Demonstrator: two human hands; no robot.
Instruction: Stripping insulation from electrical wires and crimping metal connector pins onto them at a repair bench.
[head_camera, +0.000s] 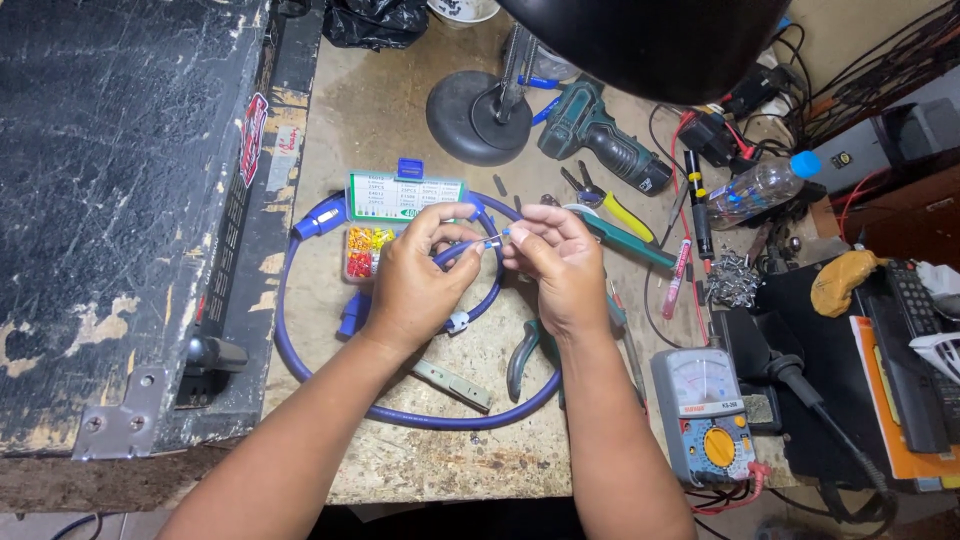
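Note:
My left hand (420, 275) and my right hand (555, 260) meet over the middle of a worn workbench (420, 450). Together they pinch the end of a blue cable (400, 412) that loops around on the bench below them. A small white-and-blue piece (493, 240) shows between my fingertips, gripped from both sides. Just behind my left hand stands an open clear box (372, 240) of small red, orange and yellow parts, its green-edged lid raised. Green-handled pliers (520, 360) lie under my right wrist.
A large scuffed black case (110, 200) fills the left. A lamp base (480, 115), a teal cordless drill (600, 135), a plastic bottle (760, 185), pens and cutters lie at the back right. An analog multimeter (705, 415) and a soldering iron (800, 385) sit at the right.

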